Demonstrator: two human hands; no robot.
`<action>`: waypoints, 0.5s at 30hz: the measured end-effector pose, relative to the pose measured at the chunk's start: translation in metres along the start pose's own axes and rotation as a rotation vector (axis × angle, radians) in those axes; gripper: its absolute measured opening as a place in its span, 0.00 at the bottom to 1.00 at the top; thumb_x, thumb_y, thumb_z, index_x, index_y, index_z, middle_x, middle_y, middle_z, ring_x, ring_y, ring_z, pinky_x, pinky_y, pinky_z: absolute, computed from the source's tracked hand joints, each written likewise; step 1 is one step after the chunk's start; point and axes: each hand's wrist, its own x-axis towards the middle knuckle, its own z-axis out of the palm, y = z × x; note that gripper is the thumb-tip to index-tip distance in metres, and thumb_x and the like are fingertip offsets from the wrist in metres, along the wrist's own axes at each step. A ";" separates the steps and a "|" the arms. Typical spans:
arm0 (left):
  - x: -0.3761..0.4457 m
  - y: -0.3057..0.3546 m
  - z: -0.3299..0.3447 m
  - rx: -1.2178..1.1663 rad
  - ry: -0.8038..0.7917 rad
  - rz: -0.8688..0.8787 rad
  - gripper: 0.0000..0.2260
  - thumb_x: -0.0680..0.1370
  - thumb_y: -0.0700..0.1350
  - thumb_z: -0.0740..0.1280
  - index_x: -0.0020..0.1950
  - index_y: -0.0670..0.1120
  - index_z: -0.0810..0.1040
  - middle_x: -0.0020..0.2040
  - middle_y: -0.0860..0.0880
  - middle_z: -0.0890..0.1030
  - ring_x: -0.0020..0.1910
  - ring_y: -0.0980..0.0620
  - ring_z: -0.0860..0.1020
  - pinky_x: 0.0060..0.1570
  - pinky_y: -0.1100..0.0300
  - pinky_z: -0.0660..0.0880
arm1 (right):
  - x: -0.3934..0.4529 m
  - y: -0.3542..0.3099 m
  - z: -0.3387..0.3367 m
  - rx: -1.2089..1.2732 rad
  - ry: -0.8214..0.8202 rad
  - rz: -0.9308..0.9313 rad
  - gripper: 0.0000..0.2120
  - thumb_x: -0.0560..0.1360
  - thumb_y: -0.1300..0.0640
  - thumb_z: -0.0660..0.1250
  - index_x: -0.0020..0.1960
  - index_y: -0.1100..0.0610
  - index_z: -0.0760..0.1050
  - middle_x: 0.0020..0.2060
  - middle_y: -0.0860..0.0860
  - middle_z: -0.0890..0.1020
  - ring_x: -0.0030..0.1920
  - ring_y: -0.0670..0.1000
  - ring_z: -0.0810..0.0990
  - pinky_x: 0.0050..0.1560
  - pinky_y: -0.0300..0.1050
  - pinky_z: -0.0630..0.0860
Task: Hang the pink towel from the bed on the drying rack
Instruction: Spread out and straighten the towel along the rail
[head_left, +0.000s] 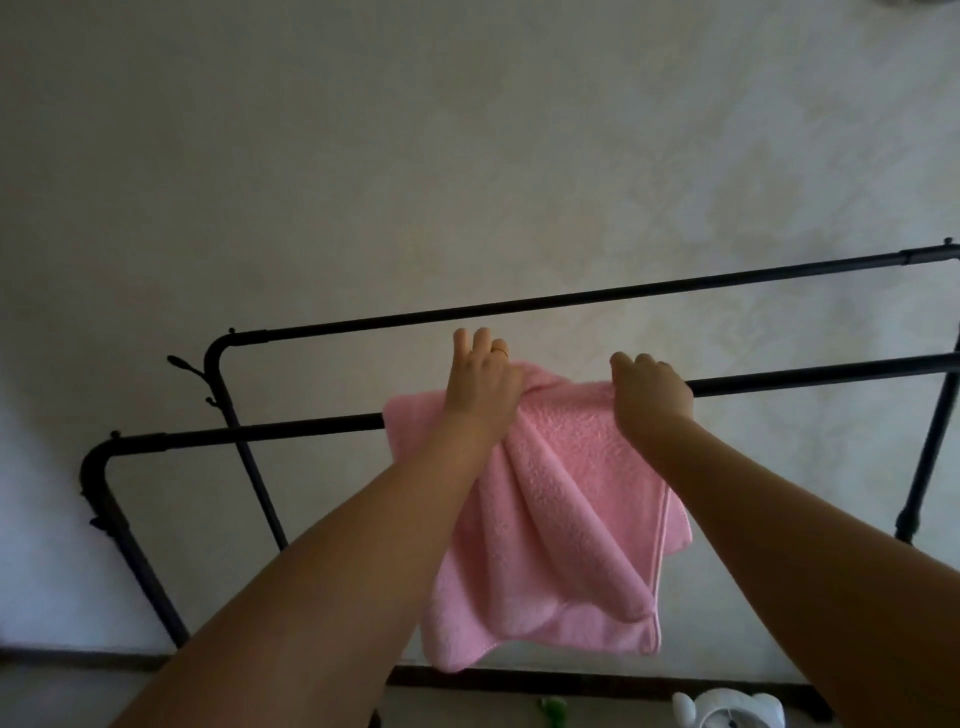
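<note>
Pink towel (561, 499): cloth, thick terry pile with a nubbly, looped texture; matt, with a narrow stitched hem along the edges. Drying rack (311, 428): black tubular bars, smooth, with a dull satin sheen; they look like painted metal. Wall (363, 156): pale, matt, with a faint mottled pattern. Ring (500, 352) on the left hand (480, 382): thin, shiny, gold-coloured band.

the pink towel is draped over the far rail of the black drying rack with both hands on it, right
Not quite. The head view shows the pink towel draped over the near rail of the black drying rack, not the far rail. Left hand and right hand do rest on its top edge.
</note>
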 end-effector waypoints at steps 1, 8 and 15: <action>-0.002 -0.007 0.000 -0.005 0.005 -0.010 0.12 0.74 0.40 0.61 0.48 0.49 0.82 0.48 0.48 0.78 0.54 0.43 0.69 0.60 0.45 0.61 | 0.000 -0.001 -0.001 -0.007 0.014 0.016 0.14 0.75 0.66 0.65 0.59 0.56 0.70 0.45 0.53 0.75 0.46 0.52 0.76 0.41 0.45 0.74; -0.018 -0.041 0.001 -0.171 -0.025 -0.127 0.11 0.73 0.48 0.62 0.50 0.51 0.82 0.53 0.46 0.78 0.57 0.41 0.67 0.63 0.42 0.52 | -0.010 -0.037 0.001 -0.127 0.035 0.003 0.14 0.75 0.61 0.65 0.60 0.55 0.74 0.53 0.54 0.77 0.53 0.55 0.77 0.56 0.50 0.75; -0.038 -0.025 0.019 -0.107 -0.127 -0.155 0.17 0.74 0.53 0.64 0.61 0.48 0.74 0.56 0.43 0.75 0.51 0.42 0.76 0.58 0.44 0.67 | -0.022 -0.115 0.017 0.077 -0.050 -0.201 0.18 0.77 0.62 0.65 0.64 0.46 0.76 0.55 0.51 0.79 0.52 0.53 0.80 0.55 0.49 0.79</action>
